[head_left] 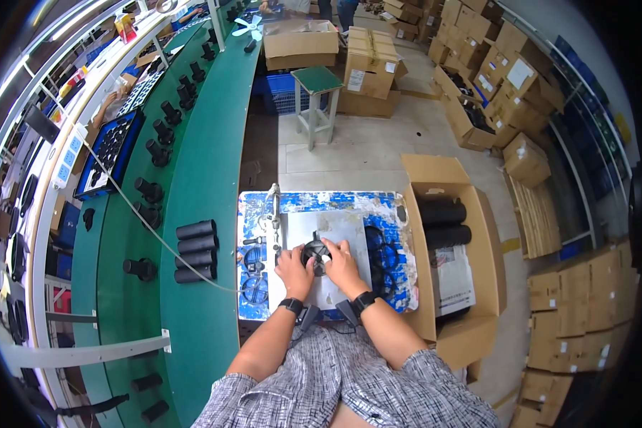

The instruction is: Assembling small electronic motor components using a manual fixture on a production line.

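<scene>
A round black part [316,252] is gripped on a grey plate [342,227] at the centre of a small blue-stained table [314,201] by the left hand [294,269] and right hand [342,264], with black tubes [195,251] laid at nine o'clock and an open cardboard box [446,187] at three o'clock.

Bright even light, sharp centre, fisheye-bent dark rim.

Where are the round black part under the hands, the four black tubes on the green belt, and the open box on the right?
round black part [316,251], head view, its centre hub.
black tubes [195,251], head view, middle of the row.
open box [493,264], head view, its right wall.
</scene>
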`<state>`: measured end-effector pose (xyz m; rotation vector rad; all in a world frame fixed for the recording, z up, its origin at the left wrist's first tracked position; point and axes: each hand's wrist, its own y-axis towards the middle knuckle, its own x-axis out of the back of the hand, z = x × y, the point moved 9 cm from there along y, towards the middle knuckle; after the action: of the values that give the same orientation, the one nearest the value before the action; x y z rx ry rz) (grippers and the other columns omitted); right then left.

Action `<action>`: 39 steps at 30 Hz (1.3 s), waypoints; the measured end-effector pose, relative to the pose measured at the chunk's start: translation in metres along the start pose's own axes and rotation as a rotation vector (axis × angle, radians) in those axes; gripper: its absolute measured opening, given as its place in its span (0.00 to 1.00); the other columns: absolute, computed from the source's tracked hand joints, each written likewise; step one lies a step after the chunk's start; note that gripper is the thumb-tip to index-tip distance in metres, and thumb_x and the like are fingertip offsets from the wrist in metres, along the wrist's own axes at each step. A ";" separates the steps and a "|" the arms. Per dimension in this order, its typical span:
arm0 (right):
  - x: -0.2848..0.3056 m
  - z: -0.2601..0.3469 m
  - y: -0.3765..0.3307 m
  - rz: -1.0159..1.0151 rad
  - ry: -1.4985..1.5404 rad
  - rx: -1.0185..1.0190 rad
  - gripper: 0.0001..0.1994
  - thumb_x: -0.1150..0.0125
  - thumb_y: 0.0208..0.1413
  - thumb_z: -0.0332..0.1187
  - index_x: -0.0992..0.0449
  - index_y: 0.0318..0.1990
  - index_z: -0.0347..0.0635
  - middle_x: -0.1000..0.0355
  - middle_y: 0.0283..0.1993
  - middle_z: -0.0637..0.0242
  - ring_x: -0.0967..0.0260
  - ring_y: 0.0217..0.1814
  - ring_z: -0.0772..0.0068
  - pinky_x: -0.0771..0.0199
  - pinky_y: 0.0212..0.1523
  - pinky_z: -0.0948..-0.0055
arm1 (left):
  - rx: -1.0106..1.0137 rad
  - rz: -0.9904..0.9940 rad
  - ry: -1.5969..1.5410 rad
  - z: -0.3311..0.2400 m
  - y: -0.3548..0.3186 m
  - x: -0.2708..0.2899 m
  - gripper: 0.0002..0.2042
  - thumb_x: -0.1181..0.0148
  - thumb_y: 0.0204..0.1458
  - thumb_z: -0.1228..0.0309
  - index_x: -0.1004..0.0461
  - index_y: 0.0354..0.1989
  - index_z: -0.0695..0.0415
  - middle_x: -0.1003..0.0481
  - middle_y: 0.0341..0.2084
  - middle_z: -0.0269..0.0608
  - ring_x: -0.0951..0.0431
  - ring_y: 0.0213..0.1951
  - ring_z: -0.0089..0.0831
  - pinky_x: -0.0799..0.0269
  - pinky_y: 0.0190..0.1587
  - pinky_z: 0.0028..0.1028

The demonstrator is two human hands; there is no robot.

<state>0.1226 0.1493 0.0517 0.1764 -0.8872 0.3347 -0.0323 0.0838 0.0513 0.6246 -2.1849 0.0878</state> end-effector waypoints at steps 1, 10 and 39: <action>0.001 -0.002 0.001 0.041 0.002 0.014 0.36 0.33 0.52 0.30 0.37 0.70 0.37 0.34 0.57 0.46 0.25 0.51 0.35 0.21 0.51 0.45 | 0.015 0.032 0.018 0.000 0.000 -0.001 0.22 0.29 0.53 0.62 0.23 0.57 0.48 0.28 0.49 0.43 0.30 0.54 0.47 0.40 0.54 0.50; 0.005 0.019 -0.003 0.191 -0.039 0.108 0.49 0.23 0.43 0.38 0.42 0.74 0.39 0.39 0.62 0.50 0.24 0.51 0.40 0.20 0.53 0.48 | -0.130 0.118 -0.084 0.023 -0.013 0.030 0.18 0.36 0.59 0.65 0.21 0.58 0.51 0.26 0.47 0.47 0.28 0.53 0.46 0.37 0.56 0.45; -0.005 0.003 0.039 0.290 -0.223 0.114 0.27 0.28 0.51 0.37 0.28 0.58 0.39 0.27 0.53 0.49 0.22 0.52 0.42 0.20 0.52 0.50 | -0.612 0.316 -0.183 -0.056 -0.015 0.057 0.11 0.43 0.59 0.76 0.21 0.49 0.57 0.21 0.44 0.44 0.17 0.37 0.45 0.20 0.39 0.43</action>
<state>0.1038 0.1839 0.0499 0.1930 -1.1176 0.6456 -0.0152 0.0626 0.1275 -0.0618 -2.3024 -0.4731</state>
